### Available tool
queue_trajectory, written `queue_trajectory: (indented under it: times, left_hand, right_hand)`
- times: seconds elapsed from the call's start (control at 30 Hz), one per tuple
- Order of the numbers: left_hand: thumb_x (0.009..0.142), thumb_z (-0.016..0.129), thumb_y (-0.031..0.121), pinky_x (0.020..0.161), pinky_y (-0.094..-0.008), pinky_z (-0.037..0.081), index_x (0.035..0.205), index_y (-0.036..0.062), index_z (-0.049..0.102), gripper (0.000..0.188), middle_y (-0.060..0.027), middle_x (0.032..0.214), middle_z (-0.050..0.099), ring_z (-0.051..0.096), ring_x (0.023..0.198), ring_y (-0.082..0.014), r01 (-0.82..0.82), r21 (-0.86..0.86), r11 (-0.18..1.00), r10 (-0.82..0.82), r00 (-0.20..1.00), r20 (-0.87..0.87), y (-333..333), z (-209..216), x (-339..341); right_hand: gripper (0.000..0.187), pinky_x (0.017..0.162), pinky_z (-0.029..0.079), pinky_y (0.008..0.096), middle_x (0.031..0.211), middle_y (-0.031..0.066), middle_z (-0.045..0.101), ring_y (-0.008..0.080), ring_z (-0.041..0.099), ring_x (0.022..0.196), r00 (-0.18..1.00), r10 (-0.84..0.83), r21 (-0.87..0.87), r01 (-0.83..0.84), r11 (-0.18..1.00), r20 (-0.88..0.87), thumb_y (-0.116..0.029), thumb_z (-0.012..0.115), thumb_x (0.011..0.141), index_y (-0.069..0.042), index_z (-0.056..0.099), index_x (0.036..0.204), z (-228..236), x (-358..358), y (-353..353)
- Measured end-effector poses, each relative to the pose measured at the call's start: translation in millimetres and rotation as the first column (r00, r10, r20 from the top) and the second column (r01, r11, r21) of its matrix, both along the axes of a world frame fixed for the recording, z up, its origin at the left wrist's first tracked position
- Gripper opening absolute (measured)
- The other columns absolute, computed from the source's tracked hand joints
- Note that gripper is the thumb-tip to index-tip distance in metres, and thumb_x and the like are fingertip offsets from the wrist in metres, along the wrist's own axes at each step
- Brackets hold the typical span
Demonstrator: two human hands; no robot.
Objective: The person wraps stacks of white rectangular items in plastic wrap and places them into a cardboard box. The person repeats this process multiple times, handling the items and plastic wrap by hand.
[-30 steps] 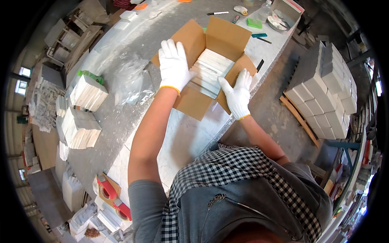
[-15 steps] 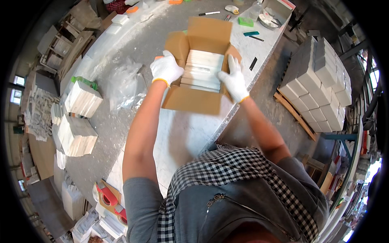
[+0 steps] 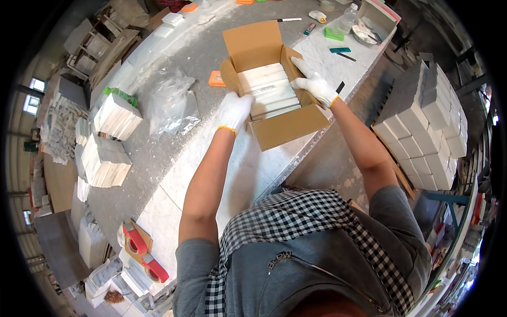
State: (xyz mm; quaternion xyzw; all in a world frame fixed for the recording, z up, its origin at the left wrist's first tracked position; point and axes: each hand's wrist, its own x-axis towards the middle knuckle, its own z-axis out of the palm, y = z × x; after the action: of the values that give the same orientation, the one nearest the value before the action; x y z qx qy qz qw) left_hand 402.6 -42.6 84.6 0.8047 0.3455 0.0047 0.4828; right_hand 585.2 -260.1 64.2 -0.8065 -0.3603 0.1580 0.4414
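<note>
Head-worn fisheye view, facing steeply down, wide, close above chest and workbench

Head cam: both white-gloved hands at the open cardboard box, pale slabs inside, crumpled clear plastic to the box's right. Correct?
One error: the crumpled clear plastic lies to the left of the cardboard box, as the head view shows. The rest stands: white-gloved left hand and right hand at the open box, pale slabs inside.
</note>
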Motion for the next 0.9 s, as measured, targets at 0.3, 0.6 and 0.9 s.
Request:
queue_trajectory:
  times: [0.3,0.6,0.9]
  left_hand:
    - [0.080,0.077,0.053,0.113,-0.0540,0.040,0.133,0.0008,0.061,0.077,-0.0315,0.158,0.037,0.040,0.143,-0.0479,0.280,0.799,0.532,-0.396,0.916,-0.057,-46.9,44.0,-72.1]
    - [0.076,0.083,0.036,0.113,-0.0506,0.042,0.103,0.0017,0.070,0.046,-0.0320,0.156,0.039,0.040,0.143,-0.0479,0.307,0.715,0.628,-0.438,0.899,-0.002,-50.9,24.7,-65.2]
    - [0.073,0.084,0.030,0.108,-0.0534,0.044,0.114,0.0006,0.064,0.055,-0.0306,0.144,0.050,0.051,0.128,-0.0514,-0.035,0.751,0.659,-0.373,0.852,0.367,-71.1,-15.0,-76.5]
  right_hand:
    - [0.075,0.104,0.045,0.0474,0.120,0.0169,0.068,0.0361,0.060,0.118,0.671,0.620,-0.256,-0.568,0.782,0.406,-0.044,0.078,0.076,-0.012,0.059,0.140,56.3,-67.7,-13.7]
    - [0.027,0.067,0.053,0.0468,0.075,0.0101,0.065,0.0318,0.069,0.078,0.659,0.473,-0.420,-0.253,0.871,0.584,-0.033,0.074,0.080,-0.009,0.062,0.088,28.9,-83.6,-9.5]
    - [0.035,0.074,0.051,0.0449,0.089,0.0105,0.069,0.0325,0.067,0.083,0.573,0.458,-0.280,-0.375,0.884,0.679,-0.031,0.079,0.074,-0.011,0.068,0.100,36.2,-73.6,-16.8]
